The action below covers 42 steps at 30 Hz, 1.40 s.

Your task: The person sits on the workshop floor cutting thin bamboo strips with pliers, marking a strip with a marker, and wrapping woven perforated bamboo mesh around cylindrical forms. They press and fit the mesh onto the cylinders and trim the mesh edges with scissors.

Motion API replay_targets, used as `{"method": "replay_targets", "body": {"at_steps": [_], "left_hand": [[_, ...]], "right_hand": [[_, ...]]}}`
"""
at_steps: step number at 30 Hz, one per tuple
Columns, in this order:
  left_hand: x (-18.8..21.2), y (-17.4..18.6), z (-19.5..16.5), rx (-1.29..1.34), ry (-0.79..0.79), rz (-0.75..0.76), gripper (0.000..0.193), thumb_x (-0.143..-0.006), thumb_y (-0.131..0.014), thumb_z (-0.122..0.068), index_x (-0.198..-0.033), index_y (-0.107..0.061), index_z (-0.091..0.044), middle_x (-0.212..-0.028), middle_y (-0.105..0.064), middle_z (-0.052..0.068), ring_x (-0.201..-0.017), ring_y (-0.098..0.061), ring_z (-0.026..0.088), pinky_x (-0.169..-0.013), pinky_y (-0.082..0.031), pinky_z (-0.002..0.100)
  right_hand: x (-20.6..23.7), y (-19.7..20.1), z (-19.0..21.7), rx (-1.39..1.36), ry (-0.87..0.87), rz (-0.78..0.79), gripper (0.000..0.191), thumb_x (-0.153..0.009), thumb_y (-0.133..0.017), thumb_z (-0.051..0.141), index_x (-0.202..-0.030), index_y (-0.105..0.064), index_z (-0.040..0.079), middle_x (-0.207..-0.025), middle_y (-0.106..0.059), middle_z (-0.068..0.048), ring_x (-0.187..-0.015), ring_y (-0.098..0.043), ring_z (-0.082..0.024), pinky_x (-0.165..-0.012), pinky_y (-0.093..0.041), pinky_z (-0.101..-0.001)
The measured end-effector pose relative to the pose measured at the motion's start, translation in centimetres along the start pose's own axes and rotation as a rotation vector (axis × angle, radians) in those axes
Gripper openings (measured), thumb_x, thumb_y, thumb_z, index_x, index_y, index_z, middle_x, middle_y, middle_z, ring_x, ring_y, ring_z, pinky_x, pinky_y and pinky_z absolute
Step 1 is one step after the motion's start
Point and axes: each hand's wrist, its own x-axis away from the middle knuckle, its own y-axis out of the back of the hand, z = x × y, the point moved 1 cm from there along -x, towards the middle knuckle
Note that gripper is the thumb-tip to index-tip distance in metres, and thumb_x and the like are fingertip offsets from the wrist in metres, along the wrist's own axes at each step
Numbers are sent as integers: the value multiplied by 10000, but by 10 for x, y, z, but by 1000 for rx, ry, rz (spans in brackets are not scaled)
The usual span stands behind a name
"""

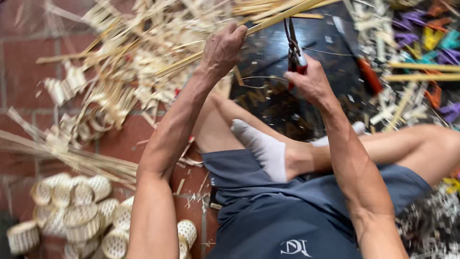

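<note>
Person seated cross-legged on floor, head view. L hand (223, 48) at approx 11 o'clock, grip clenched round a long bamboo strip (268, 21) that runs up toward 1 o'clock. R hand (311, 81) at approx 12–1 o'clock, grip clenched on red-handled shears (294, 50), blades pointing up, just below the strip; can't tell if blades touch it. Progress, judged: well along, since a batch of small woven round baskets (76, 216) sits at 8 o'clock and cut scraps (124, 62) lie heaped at 10–11; uncut strips (52, 153) at 9 are left. Surface: red brick floor (24, 67), dark mat (268, 57) under the hands. Coloured woven bits (431, 43) at 2 o'clock.
</note>
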Motion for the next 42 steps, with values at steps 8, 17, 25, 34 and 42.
{"method": "replay_targets", "body": {"at_steps": [8,17,25,34,42], "left_hand": [[87,99,99,-127,229,-173,85,-977,-598,-59,-1050,-642,-61,-960,-637,166,-832,-670,416,-696,-537,508],[120,104,141,-177,259,-82,206,-1071,-517,-49,-1102,-688,62,-815,-630,153,-524,-604,195,-408,-514,303],[134,95,165,-73,285,-99,182,-1074,-585,-102,-1094,-712,26,-866,-660,146,-653,-675,231,-534,-574,332],[127,99,152,334,436,-267,130,-1041,-709,-111,-1109,-731,-2,-884,-724,117,-719,-679,183,-609,-537,325],[18,68,45,1362,649,-285,158,-999,-699,-142,-1083,-704,-9,-842,-739,90,-653,-695,147,-570,-561,284]], "right_hand": [[-84,-128,78,119,44,312,229,-852,-739,135,-954,-568,23,-751,-599,-45,-685,-570,-139,-624,-487,-333],[-112,-211,93,56,87,460,257,-878,-671,112,-1092,-538,62,-778,-544,-35,-670,-553,-146,-584,-474,-335],[-127,-243,66,166,257,241,226,-922,-689,178,-1021,-553,28,-792,-595,-121,-706,-589,-253,-663,-486,-409],[-92,-188,35,525,218,93,394,-926,-770,371,-1049,-595,40,-960,-667,-209,-879,-649,-453,-721,-506,-546],[22,-60,-7,1083,292,-132,668,-585,-847,386,-1159,-670,93,-1140,-692,-178,-1056,-642,-352,-794,-483,-522]]}}
